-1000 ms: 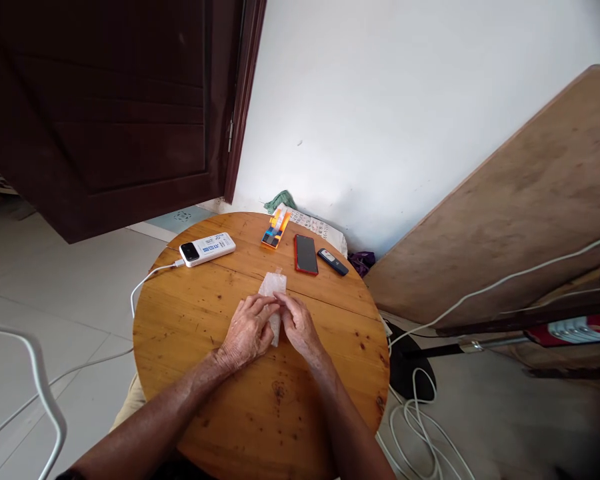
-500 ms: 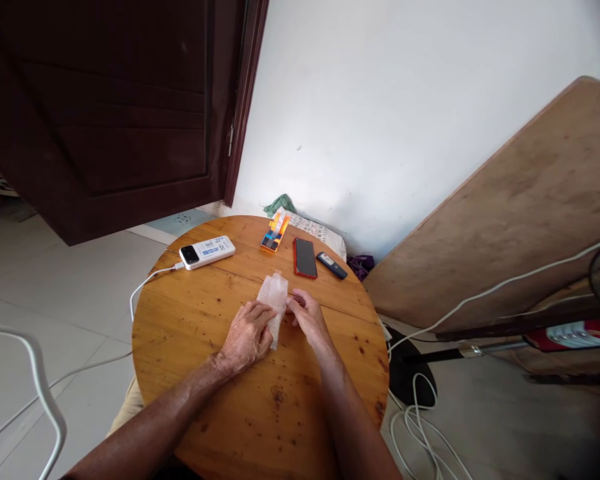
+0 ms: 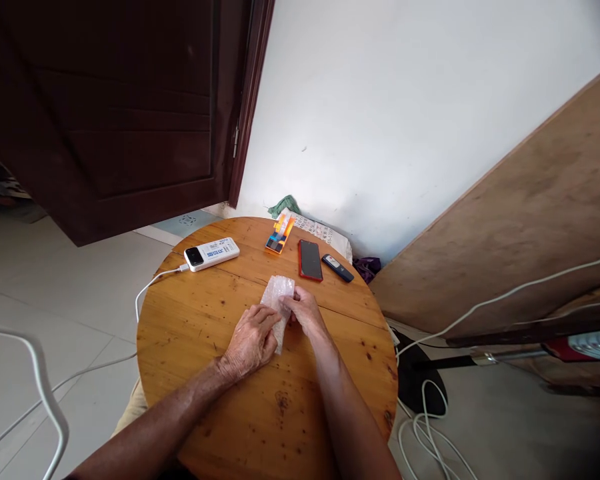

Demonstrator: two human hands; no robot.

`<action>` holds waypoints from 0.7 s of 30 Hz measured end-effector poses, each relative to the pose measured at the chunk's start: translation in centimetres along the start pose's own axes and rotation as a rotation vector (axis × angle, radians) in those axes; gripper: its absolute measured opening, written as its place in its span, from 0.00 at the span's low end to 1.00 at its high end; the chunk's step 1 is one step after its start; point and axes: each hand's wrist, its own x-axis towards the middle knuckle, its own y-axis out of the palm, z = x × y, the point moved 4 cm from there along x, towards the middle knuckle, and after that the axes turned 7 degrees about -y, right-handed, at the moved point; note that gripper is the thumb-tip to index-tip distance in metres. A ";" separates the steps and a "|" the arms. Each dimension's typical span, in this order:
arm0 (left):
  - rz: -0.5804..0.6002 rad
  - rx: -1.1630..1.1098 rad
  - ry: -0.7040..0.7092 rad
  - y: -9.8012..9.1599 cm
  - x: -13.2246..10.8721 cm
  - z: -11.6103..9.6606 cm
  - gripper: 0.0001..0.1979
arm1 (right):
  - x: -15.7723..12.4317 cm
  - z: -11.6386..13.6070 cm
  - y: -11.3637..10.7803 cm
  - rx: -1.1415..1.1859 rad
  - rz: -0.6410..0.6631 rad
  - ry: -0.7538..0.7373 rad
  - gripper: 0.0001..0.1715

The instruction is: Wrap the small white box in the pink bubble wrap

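Observation:
A narrow piece of whitish bubble wrap point(image 3: 280, 288) lies near the middle of the round wooden table point(image 3: 180, 333). Whether anything is inside it, I cannot tell. My left hand point(image 3: 253, 337) holds it down from the left, fingers together across its middle and lower part. From the right, my right hand point(image 3: 305, 312) pinches the wrap's upper right edge between thumb and fingers. Some right fingertips are hidden behind the wrap and the thumb.
Toward the back lie a white power bank point(image 3: 213, 254) with a cable plugged in, an orange-and-blue packet point(image 3: 280, 235), a red-edged phone point(image 3: 311, 260) and a dark remote-like device point(image 3: 337, 267). A wall point(image 3: 380, 100) rises behind; coiled white cable point(image 3: 425, 427) lies on the floor at right.
My right hand has moved onto the wrap's upper right edge and closed on it. The small clear flap at the wrap's top no longer shows. The left hand stays in place; the view has shifted slightly.

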 end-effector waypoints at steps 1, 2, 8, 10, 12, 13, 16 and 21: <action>0.003 -0.003 -0.007 0.0 0.0 0.0 0.21 | 0.0 0.2 0.1 0.000 0.000 -0.016 0.12; 0.006 -0.005 -0.015 0.0 0.0 0.1 0.21 | -0.1 0.4 0.2 0.002 -0.001 -0.036 0.11; 0.005 0.027 -0.037 0.0 0.0 0.1 0.20 | -1.6 1.9 0.3 0.013 -0.003 -0.129 0.11; 0.009 0.060 -0.074 0.0 -0.1 0.2 0.20 | -2.5 2.4 0.1 -0.004 0.015 -0.163 0.11; -0.011 0.103 -0.134 -0.2 -0.2 0.3 0.18 | -3.5 3.0 0.1 -0.055 0.035 -0.212 0.10; -0.033 0.121 -0.167 -0.3 -0.3 0.4 0.18 | -4.1 3.3 0.1 -0.089 0.043 -0.240 0.10; -0.118 0.130 -0.259 -0.7 -0.7 0.7 0.18 | -5.6 4.2 0.3 -0.176 0.053 -0.323 0.07; -0.178 -0.008 -0.332 -0.7 -1.0 1.5 0.35 | -7.9 5.2 0.9 -0.277 0.032 -0.447 0.06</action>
